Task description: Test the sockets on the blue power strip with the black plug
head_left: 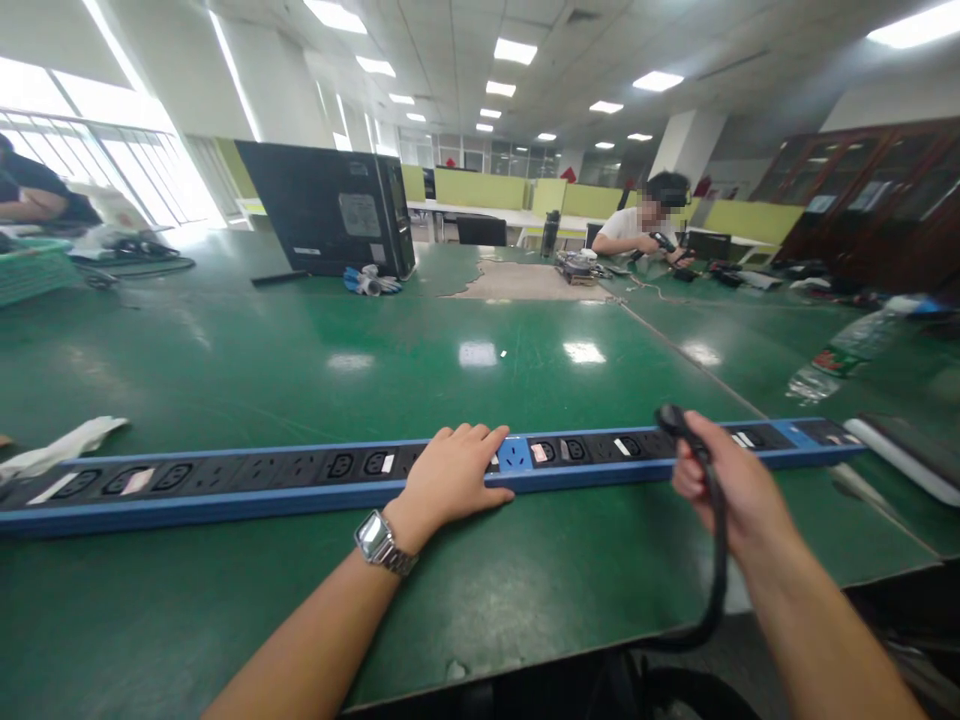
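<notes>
A long blue and black power strip (247, 480) lies across the green table near its front edge. My left hand (454, 478), with a watch on the wrist, rests flat on the strip's middle, fingers stretched out. My right hand (724, 480) is closed round a black power cable (718, 560) just below its plug (670, 417). The plug hangs right above the sockets toward the strip's right end. From my hand the cable loops down past the table edge.
A plastic bottle (840, 357) lies at the right, a white cloth (64, 445) at the left. A black computer case (330, 207) stands farther back. One person sits working at the far right, another at the far left. The green table (300, 360) is wide.
</notes>
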`<state>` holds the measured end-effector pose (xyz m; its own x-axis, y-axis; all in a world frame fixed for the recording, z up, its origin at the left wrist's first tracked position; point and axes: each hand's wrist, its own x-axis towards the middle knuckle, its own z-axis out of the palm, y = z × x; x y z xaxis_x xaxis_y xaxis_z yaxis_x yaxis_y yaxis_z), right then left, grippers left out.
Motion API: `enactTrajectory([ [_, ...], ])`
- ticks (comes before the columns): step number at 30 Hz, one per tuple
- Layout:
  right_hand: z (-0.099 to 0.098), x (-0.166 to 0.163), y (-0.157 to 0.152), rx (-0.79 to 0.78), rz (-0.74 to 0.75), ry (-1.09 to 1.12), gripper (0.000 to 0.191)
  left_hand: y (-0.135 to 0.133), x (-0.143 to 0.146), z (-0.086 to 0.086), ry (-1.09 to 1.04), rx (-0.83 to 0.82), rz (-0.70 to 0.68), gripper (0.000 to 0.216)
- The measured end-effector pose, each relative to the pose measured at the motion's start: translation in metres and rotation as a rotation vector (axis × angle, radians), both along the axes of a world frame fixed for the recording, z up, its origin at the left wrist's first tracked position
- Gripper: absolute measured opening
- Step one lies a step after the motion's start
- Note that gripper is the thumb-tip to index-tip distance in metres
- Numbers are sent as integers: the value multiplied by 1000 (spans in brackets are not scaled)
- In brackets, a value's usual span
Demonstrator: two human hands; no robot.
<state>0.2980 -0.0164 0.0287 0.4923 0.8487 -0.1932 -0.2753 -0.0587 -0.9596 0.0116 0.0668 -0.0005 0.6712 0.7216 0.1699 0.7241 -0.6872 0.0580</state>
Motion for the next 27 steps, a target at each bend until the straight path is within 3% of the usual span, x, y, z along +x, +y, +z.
enactTrajectory([
  [2, 11, 39, -6, -37, -27, -9, 31, 0, 0, 0, 0, 3, -2, 75],
  [4, 13, 77, -6, -197, -16, -33, 29, 0, 1, 0, 1, 0, 3, 75],
  [8, 3, 120, -2, -416, -24, -41, 31, 1, 1, 0, -2, -6, 3, 76],
  [19, -1, 106, -6, -428, -43, -28, 35, 0, -1, 1, -25, -23, -15, 76],
  [24, -12, 87, -10, -366, -133, -231, 27, -4, 4, 2, -265, 13, -57, 97],
  [27, -19, 82, -17, -299, -177, -262, 22, -10, 12, 1, -345, 25, -95, 97],
])
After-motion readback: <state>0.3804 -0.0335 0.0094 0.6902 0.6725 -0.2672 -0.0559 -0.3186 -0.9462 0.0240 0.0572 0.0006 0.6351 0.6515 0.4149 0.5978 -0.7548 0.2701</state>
